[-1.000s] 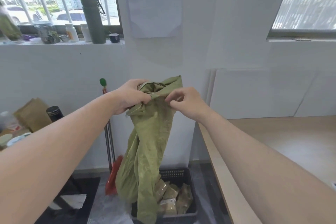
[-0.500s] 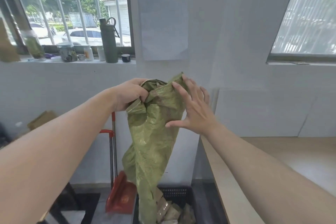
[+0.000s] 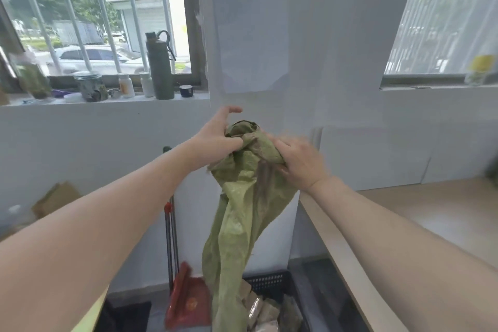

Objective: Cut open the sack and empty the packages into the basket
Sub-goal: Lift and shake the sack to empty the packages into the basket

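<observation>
A limp green woven sack [image 3: 244, 213] hangs in front of me, its lower end dangling into a dark plastic basket [image 3: 269, 281] on the floor. Several tan packages [image 3: 262, 310] lie in the basket. My left hand [image 3: 215, 140] pinches the bunched top of the sack, with the upper fingers spread above it. Blurred by motion, my right hand [image 3: 299, 162] presses and grips the bunched top from the right side.
A wooden table [image 3: 420, 221] runs along the right. A red dustpan [image 3: 188, 302] and a broom handle [image 3: 169, 224] lean on the wall left of the basket. A green bottle [image 3: 160, 67] and jars stand on the windowsill.
My right hand, open and flat against the sack half a second ago, has closed on the bunched top. My view has tilted upward, and the left hand's upper fingers have loosened.
</observation>
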Demonstrator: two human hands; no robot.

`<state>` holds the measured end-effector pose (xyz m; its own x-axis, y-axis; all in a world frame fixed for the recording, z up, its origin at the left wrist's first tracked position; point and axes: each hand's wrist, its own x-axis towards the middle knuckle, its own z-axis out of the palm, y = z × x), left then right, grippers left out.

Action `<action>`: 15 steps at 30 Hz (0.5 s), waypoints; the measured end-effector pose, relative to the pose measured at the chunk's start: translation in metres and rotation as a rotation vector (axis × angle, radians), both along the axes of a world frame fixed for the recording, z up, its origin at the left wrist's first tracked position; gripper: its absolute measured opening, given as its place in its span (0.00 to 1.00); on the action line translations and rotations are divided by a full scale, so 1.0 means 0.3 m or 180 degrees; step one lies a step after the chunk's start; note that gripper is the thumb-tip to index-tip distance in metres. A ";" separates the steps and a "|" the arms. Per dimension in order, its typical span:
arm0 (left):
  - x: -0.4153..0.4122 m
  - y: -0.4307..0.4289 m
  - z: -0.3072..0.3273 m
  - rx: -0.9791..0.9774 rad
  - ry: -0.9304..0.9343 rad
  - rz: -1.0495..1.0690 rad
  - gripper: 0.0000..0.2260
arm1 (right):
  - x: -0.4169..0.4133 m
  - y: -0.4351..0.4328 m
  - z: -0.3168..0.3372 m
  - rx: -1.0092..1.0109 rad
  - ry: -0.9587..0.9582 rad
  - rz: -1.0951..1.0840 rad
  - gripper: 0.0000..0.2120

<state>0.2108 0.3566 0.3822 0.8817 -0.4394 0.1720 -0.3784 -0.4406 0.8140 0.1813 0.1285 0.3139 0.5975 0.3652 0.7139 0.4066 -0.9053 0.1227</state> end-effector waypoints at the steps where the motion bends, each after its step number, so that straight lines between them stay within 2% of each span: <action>1: -0.006 0.009 -0.009 0.0262 -0.0534 -0.0102 0.29 | -0.011 0.009 0.007 0.0009 -0.0043 -0.0053 0.28; 5: -0.040 0.042 -0.051 0.1518 -0.2942 -0.0172 0.34 | -0.044 0.026 0.037 0.0030 0.0281 -0.0186 0.22; 6: -0.060 0.040 -0.059 0.1912 -0.3383 -0.0074 0.38 | -0.047 0.027 0.045 0.0045 0.0401 -0.0165 0.21; 7: -0.078 0.032 -0.068 0.2320 -0.3573 0.0001 0.44 | -0.052 0.033 0.056 0.0073 0.0509 -0.0148 0.18; 10: -0.119 -0.017 -0.084 0.3164 -0.3173 0.0091 0.59 | -0.072 0.054 0.083 0.0147 0.0748 -0.0147 0.12; 13: -0.137 -0.057 -0.083 0.3084 -0.2752 0.0175 0.67 | -0.106 0.068 0.108 0.0565 0.0940 0.0085 0.09; 15: -0.144 -0.069 -0.086 0.2884 -0.2633 0.0209 0.64 | -0.124 0.069 0.131 0.0881 0.1073 0.0339 0.08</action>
